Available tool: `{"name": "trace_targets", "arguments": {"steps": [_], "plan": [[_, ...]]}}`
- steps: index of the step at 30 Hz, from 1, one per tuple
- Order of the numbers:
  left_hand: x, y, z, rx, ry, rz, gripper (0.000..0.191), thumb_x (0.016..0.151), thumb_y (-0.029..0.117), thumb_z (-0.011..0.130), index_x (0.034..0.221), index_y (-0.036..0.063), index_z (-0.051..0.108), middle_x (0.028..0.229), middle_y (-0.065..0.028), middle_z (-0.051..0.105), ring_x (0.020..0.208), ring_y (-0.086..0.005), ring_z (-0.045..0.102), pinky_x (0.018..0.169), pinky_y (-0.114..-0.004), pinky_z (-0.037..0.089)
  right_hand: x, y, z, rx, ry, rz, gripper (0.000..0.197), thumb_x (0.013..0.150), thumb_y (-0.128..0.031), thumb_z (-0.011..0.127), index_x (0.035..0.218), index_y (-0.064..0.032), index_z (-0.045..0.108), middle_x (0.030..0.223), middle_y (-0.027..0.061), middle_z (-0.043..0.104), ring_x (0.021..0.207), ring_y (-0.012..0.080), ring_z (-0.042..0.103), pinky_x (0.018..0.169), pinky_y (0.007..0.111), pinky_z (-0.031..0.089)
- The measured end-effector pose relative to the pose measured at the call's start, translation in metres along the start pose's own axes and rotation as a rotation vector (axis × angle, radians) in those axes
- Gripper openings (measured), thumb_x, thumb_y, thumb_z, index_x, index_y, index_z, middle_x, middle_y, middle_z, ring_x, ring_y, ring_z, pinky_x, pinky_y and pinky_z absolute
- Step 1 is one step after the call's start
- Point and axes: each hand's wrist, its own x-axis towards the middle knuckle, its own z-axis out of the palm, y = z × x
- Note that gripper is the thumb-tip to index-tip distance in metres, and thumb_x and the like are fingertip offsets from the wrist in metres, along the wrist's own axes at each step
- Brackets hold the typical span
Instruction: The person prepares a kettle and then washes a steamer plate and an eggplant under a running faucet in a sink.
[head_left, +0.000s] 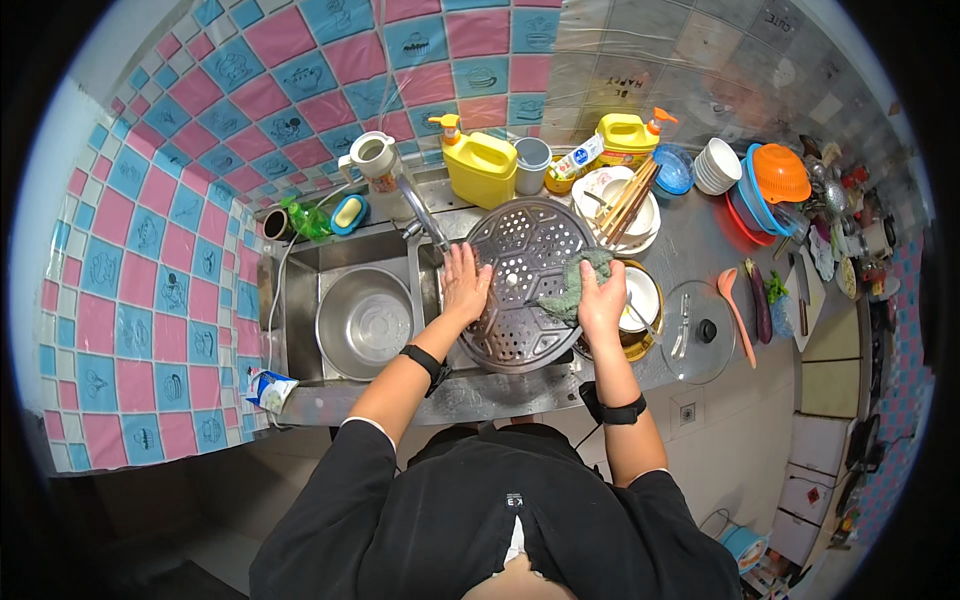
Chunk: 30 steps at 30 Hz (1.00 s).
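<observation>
A round metal steamer rack with many holes lies over the right sink basin and the counter beside it. My left hand rests flat against its left rim, fingers extended, just below the faucet. In my right hand is a bunched green cloth, pressed on the rack's right side. Partly hidden by the right hand, a white bowl with a spoon sits in a brown-rimmed dish. A large steel pot stands in the left sink basin.
Behind the rack stand a yellow pump jug, a grey cup and bowls with chopsticks. Rightward lie a glass lid, an orange ladle, an eggplant and a knife on a cutting board. A pitcher stands behind the faucet.
</observation>
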Motion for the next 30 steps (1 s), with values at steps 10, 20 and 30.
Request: {"name": "trace_targets", "arguments": {"steps": [10,20,30], "plan": [[-0.019,-0.005,-0.069,0.181,-0.065,0.470,0.062,0.089,0.033,0.051,0.143,0.0130,0.029,0.150,-0.0160,0.019,0.137,-0.0362,0.018,0.110,-0.049,0.012,-0.003,0.021,0.017,0.190,-0.001,0.115,0.025,0.088,-0.016,0.063,0.099,0.0048,0.055,0.092,0.0092,0.062,0.082,0.0144,0.053,0.076,0.028,0.044],[-0.002,-0.063,-0.096,-0.647,0.165,-0.068,0.062,0.085,0.017,0.065,0.135,-0.0022,0.034,0.121,-0.0141,0.056,0.105,-0.0202,0.057,0.090,-0.030,0.044,0.002,0.060,0.054,0.178,0.004,0.180,0.038,0.088,-0.032,0.062,0.093,0.0050,0.059,0.087,0.0119,0.064,0.080,0.0187,0.057,0.075,0.032,0.044],[-0.033,-0.045,-0.116,-1.608,-0.298,-0.443,0.041,0.095,0.033,0.049,0.116,-0.0021,0.051,0.106,-0.0149,0.062,0.091,-0.0264,0.064,0.078,-0.042,0.055,0.003,0.085,0.103,-0.051,-0.035,0.052,0.033,0.093,-0.027,0.051,0.113,-0.0008,0.049,0.099,0.0241,0.058,0.091,0.0396,0.056,0.080,0.042,0.043]]}}
